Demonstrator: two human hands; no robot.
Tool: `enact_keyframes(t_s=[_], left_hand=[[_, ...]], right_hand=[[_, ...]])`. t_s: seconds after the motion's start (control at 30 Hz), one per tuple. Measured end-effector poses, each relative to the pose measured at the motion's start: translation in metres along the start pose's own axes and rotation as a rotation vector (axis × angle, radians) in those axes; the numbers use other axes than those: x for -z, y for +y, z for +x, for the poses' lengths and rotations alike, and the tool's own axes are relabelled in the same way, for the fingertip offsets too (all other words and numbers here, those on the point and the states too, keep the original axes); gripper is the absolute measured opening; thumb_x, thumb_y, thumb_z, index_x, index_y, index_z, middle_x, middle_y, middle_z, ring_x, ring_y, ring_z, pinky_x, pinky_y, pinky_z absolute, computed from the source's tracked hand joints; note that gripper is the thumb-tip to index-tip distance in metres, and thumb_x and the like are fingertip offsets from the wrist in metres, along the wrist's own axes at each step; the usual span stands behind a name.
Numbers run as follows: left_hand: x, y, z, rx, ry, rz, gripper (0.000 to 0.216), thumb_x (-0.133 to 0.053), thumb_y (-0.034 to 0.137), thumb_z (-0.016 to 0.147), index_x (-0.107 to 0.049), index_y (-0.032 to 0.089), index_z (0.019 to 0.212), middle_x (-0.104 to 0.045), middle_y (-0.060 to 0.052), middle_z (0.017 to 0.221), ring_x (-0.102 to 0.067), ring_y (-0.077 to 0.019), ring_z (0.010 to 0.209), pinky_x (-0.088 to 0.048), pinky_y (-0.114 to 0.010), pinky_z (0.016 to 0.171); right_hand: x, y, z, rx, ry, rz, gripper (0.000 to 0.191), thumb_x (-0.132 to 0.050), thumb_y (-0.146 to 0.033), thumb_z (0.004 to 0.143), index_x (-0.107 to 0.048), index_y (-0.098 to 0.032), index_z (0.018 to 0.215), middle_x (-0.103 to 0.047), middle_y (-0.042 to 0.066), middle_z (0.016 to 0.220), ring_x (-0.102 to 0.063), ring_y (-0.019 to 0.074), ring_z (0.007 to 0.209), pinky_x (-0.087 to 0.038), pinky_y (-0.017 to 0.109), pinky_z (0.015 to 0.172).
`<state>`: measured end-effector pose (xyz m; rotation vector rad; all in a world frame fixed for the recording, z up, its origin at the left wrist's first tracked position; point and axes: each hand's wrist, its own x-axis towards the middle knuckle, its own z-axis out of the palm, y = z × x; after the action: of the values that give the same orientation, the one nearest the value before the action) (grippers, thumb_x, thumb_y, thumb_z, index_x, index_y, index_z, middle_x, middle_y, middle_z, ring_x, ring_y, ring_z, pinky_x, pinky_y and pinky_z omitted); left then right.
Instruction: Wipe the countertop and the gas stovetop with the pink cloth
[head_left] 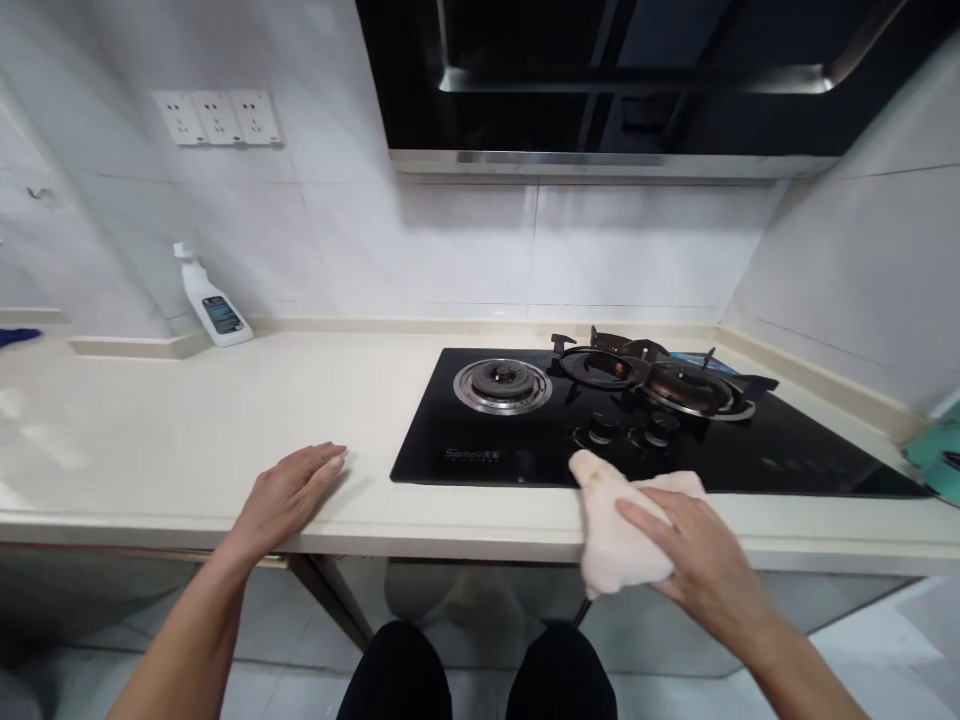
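Note:
My right hand (697, 545) grips a pale pink cloth (619, 530) at the front edge of the counter, just in front of the stove. Part of the cloth hangs down past the edge. My left hand (296, 490) rests on the white countertop (225, 420), fingers stretched out, holding nothing. Between and beyond the hands lies the black glass gas stove (540, 450). Its left burner (502, 385) is bare. On the right side, two dark pan supports (600, 365) sit stacked or overlapping around the right burner (690, 390). Two control knobs (604, 428) stand near the stove's front.
A white spray bottle (217, 310) leans by the back wall at left. Overhead hangs a black range hood (600, 120). Wall sockets (217, 118) are at upper left. A green object (937, 455) stands at the far right, and a blue item (19, 336) lies far left.

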<state>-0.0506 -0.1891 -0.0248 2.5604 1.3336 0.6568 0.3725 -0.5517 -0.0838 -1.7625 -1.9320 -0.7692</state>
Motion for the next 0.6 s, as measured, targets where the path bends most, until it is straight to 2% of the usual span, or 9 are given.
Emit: enact_keyframes(t_s=[0.17, 0.23, 0.3, 0.37, 0.47, 0.53, 0.6], left_hand=[[-0.002, -0.004, 0.003, -0.017, -0.022, 0.065, 0.063, -0.036, 0.067, 0.094, -0.073, 0.028, 0.127, -0.067, -0.004, 0.145, -0.058, -0.0311, 0.138, -0.046, -0.046, 0.116], [-0.003, -0.006, 0.004, -0.027, -0.016, 0.069, 0.062, -0.037, 0.065, 0.094, -0.073, 0.027, 0.126, -0.067, -0.005, 0.145, -0.058, -0.0317, 0.138, -0.045, -0.047, 0.116], [-0.004, -0.007, 0.004, -0.028, -0.015, 0.073, 0.062, -0.036, 0.066, 0.094, -0.073, 0.027, 0.126, -0.067, -0.005, 0.145, -0.058, -0.0319, 0.138, -0.045, -0.047, 0.116], [-0.006, -0.008, 0.004, -0.029, -0.009, 0.077, 0.064, -0.034, 0.068, 0.094, -0.073, 0.028, 0.126, -0.067, -0.004, 0.145, -0.058, -0.0316, 0.139, -0.046, -0.045, 0.116], [-0.007, -0.007, 0.003, -0.042, 0.004, 0.073, 0.066, -0.034, 0.071, 0.093, -0.072, 0.030, 0.127, -0.067, -0.003, 0.145, -0.056, -0.0314, 0.140, -0.045, -0.043, 0.116], [-0.007, -0.007, 0.002, -0.054, 0.004, 0.071, 0.066, -0.035, 0.070, 0.094, -0.072, 0.029, 0.129, -0.067, -0.004, 0.145, -0.055, -0.0316, 0.141, -0.045, -0.044, 0.116], [-0.008, -0.006, 0.001, -0.059, -0.003, 0.069, 0.065, -0.035, 0.069, 0.095, -0.071, 0.028, 0.130, -0.066, -0.005, 0.146, -0.055, -0.0319, 0.141, -0.044, -0.045, 0.116]], right_hand=[[0.023, 0.088, -0.075, -0.168, -0.113, -0.143, 0.069, -0.074, -0.050, 0.084, -0.050, -0.028, 0.146, -0.065, 0.014, 0.132, -0.060, 0.0360, 0.122, -0.040, 0.057, 0.104], [0.034, 0.116, -0.101, -0.265, -0.109, -0.168, 0.069, -0.071, -0.054, 0.081, -0.053, -0.028, 0.142, -0.069, 0.013, 0.127, -0.063, 0.0377, 0.119, -0.037, 0.061, 0.106], [0.046, 0.136, -0.119, -0.382, -0.112, -0.162, 0.069, -0.068, -0.054, 0.082, -0.053, -0.026, 0.143, -0.068, 0.016, 0.130, -0.065, 0.0376, 0.116, -0.042, 0.057, 0.103], [0.056, 0.145, -0.128, -0.478, -0.115, -0.153, 0.077, -0.067, -0.054, 0.081, -0.047, -0.022, 0.148, -0.066, 0.020, 0.135, -0.065, 0.0382, 0.115, -0.048, 0.052, 0.096], [0.063, 0.143, -0.127, -0.561, -0.132, -0.150, 0.094, -0.072, -0.060, 0.075, -0.040, -0.019, 0.153, -0.065, 0.021, 0.133, -0.066, 0.0410, 0.113, -0.052, 0.050, 0.089], [0.061, 0.133, -0.121, -0.564, -0.150, -0.159, 0.089, -0.072, -0.061, 0.075, -0.044, -0.021, 0.150, -0.067, 0.018, 0.130, -0.066, 0.0405, 0.112, -0.052, 0.050, 0.088], [0.055, 0.118, -0.110, -0.504, -0.144, -0.203, 0.076, -0.067, -0.055, 0.079, -0.049, -0.021, 0.145, -0.068, 0.017, 0.128, -0.066, 0.0393, 0.111, -0.051, 0.050, 0.088]])
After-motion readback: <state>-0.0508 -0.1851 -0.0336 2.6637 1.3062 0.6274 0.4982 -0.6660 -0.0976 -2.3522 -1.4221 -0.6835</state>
